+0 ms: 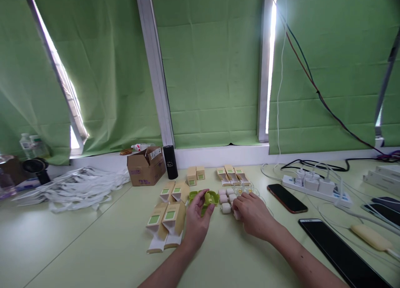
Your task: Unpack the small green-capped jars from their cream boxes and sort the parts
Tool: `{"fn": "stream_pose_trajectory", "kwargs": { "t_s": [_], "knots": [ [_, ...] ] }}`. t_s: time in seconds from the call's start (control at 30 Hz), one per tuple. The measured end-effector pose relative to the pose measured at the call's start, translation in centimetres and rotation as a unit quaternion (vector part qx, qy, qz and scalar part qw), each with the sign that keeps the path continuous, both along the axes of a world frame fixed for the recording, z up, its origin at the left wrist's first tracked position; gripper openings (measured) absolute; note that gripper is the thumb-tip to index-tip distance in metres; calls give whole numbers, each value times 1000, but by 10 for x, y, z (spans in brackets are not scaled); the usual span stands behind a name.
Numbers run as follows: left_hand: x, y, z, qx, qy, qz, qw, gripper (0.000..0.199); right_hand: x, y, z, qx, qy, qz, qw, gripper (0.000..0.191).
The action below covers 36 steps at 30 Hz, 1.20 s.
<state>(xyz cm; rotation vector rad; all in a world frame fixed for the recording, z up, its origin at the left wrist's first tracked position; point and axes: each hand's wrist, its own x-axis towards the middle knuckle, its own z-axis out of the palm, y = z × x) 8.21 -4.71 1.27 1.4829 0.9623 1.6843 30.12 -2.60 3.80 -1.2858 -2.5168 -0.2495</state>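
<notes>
My left hand [198, 221] is closed around a small green open case [212, 197], its thumb and fingertips at the case's side. More green pieces [193, 194] show just behind those fingers. My right hand [252, 213] is closed, fingers bent down over a small pale pinkish block [237, 215] that is partly hidden under them. Left of it sit several small white and pinkish rounded blocks [224, 199] in a loose cluster. Behind the right hand lie clear plastic pieces with yellow spots [246, 189].
Open beige cartons with green labels [173, 217] stand left of my hands. More cartons [231, 174] stand at the back, near a brown cardboard box [146, 168] and a black cylinder [170, 162]. Rightward are a phone [287, 198], a tablet [340, 250] and a power strip [317, 187] with cables.
</notes>
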Motion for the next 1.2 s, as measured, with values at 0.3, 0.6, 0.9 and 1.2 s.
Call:
{"fn": "stream_pose_trajectory", "kwargs": {
  "t_s": [0.3,0.6,0.9,1.2],
  "knots": [
    [4,-7,11,31,-25,-61,997,54,3,2,3,53,143,43,987,33],
    [9,-15,18,22,-54,-104,993,50,-29,-15,-18,106,367,184,906,51],
    [15,-14,9,-15,-29,-121,992,55,-47,-18,-29,110,439,161,877,47],
    [17,-13,7,22,84,-61,994,52,-44,-22,-25,46,449,151,879,41]
  ]
}}
